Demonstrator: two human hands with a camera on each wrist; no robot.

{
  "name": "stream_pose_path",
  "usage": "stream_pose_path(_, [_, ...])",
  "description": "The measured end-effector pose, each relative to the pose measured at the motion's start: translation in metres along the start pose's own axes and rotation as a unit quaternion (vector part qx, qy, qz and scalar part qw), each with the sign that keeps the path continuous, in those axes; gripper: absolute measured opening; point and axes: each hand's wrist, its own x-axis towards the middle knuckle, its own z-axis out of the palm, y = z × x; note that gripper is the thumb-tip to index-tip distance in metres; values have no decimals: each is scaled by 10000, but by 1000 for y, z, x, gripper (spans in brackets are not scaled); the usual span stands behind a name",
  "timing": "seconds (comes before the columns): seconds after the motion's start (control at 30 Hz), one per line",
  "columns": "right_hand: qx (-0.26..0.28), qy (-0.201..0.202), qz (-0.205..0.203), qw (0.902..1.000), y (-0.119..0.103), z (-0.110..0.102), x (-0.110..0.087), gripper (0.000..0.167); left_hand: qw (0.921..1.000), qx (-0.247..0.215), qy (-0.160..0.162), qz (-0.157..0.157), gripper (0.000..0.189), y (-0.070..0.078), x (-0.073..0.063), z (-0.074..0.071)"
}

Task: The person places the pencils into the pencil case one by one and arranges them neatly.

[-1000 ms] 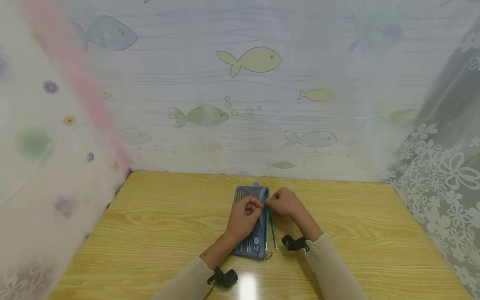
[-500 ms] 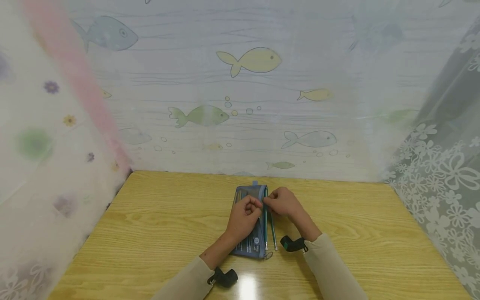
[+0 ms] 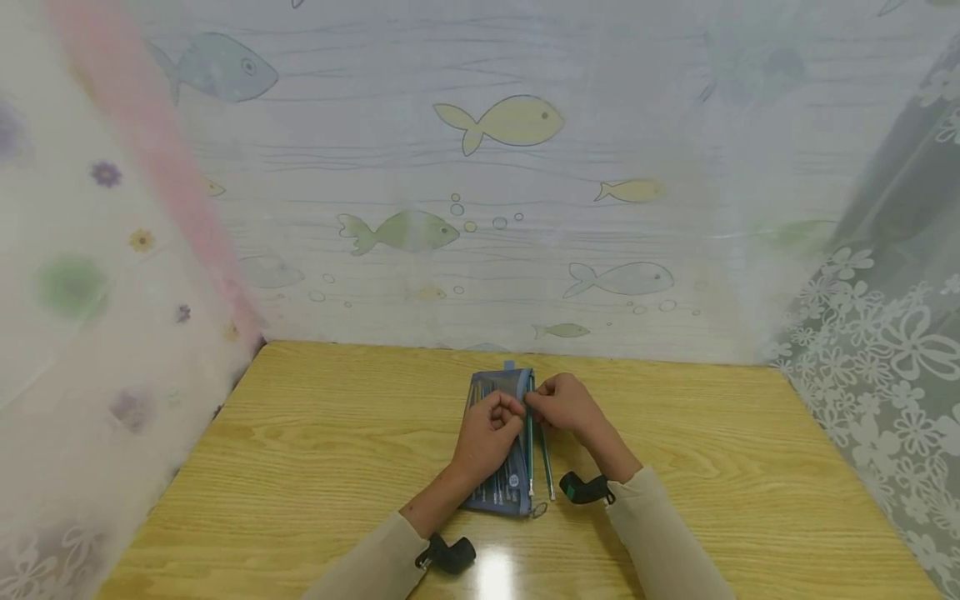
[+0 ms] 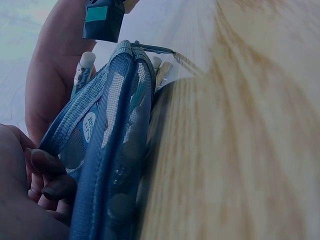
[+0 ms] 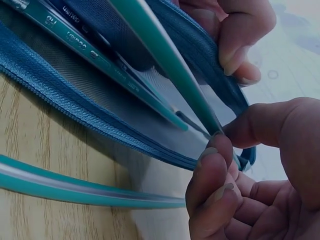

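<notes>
A blue mesh pencil case [image 3: 512,380] lies on the table, its zip side unzipped and facing right. My left hand [image 3: 486,437] pinches one edge of its opening, as the right wrist view shows. Between thumb and fingertips my right hand [image 3: 572,410] holds a green pencil [image 5: 167,60] at the mouth of the case. The pencil's eraser end [image 4: 82,70] stands out beside the case in the left wrist view. Another green pencil [image 5: 90,192] lies on the table to the right, below my right hand. More green pencils [image 5: 95,59] rest inside the case.
The wooden table [image 3: 337,425] runs back to a fish-patterned cloth [image 3: 405,167]. A lace curtain [image 3: 892,350] hangs at the right. A zip pull ring [image 3: 539,509] sticks out from the case's near end. Black wrist cameras [image 3: 452,555] are strapped to both wrists.
My right hand has moved slightly left, carrying the pencil closer against the case's opening. The zip edge has shifted a little left as well. My left hand stays in place.
</notes>
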Motion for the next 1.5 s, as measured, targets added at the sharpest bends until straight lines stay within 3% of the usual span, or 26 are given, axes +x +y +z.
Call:
stream_pose_path(0.17, [17,-12,50,10000,0,1,1,28,10000,-16,3,-36,12,0,0,0])
stream_pose_path(0.53, [46,89,-330,9994,2,0,4,20,9998,-34,168,-46,13,-2,2,1])
stream_pose_path(0.8, [239,1,-358,9991,1,0,2,21,9994,192,215,-184,15,-30,8,2])
stream_pose_path(0.97, [318,-32,-417,9986,2,0,3,21,9997,75,160,-163,14,-36,9,1])
stream_pose_path(1.3, [365,-16,-473,9982,4,0,4,21,9998,-90,-40,-171,13,-35,11,-5])
stream_pose_path(1.5, [303,20,-559,9980,5,0,4,21,9994,-93,83,-326,12,-36,13,-5])
